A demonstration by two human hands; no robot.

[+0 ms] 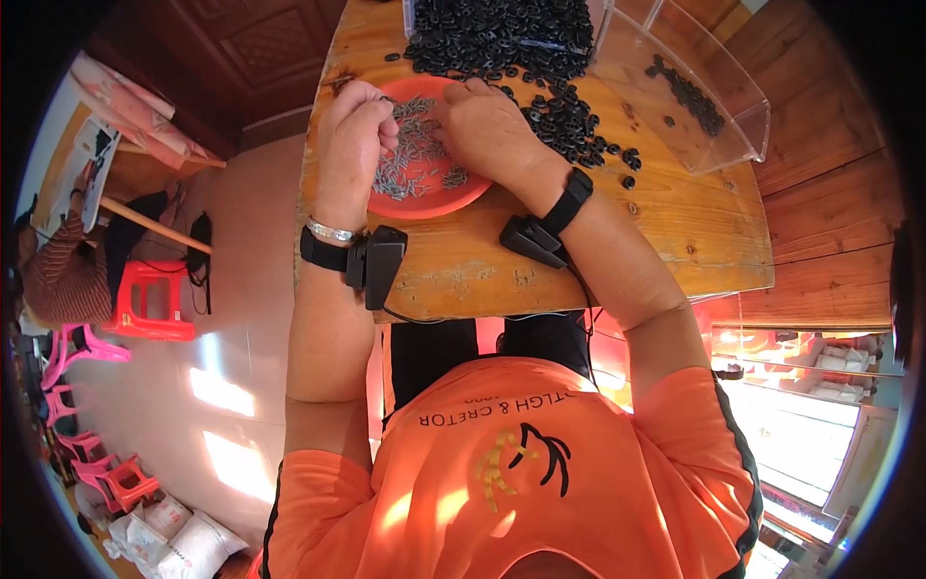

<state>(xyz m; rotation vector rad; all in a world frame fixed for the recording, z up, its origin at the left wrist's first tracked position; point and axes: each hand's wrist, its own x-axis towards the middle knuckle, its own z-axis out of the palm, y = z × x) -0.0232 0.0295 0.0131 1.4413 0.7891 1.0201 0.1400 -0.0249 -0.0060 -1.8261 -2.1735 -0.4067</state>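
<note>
A round red plastic bowl (424, 206) holds a heap of small grey metal pins or screws (410, 154). Over the bowl's left rim, my left hand (355, 130) is closed, with a small dark piece (387, 99) showing at its fingertips, probably one of the black parts. My right hand (487, 130) reaches across the bowl's right side, its fingers bent together toward the left hand; what they pinch, if anything, is hidden. Many small black ring-like plastic parts (564, 125) lie loose just beyond and right of my right hand.
A clear bin heaped with black parts (497, 34) stands at the far side of the wooden table (675, 222). To its right is a clear plastic tray (728, 145) with some black parts. Another person (68, 270) sits at the left, by a red stool (154, 301).
</note>
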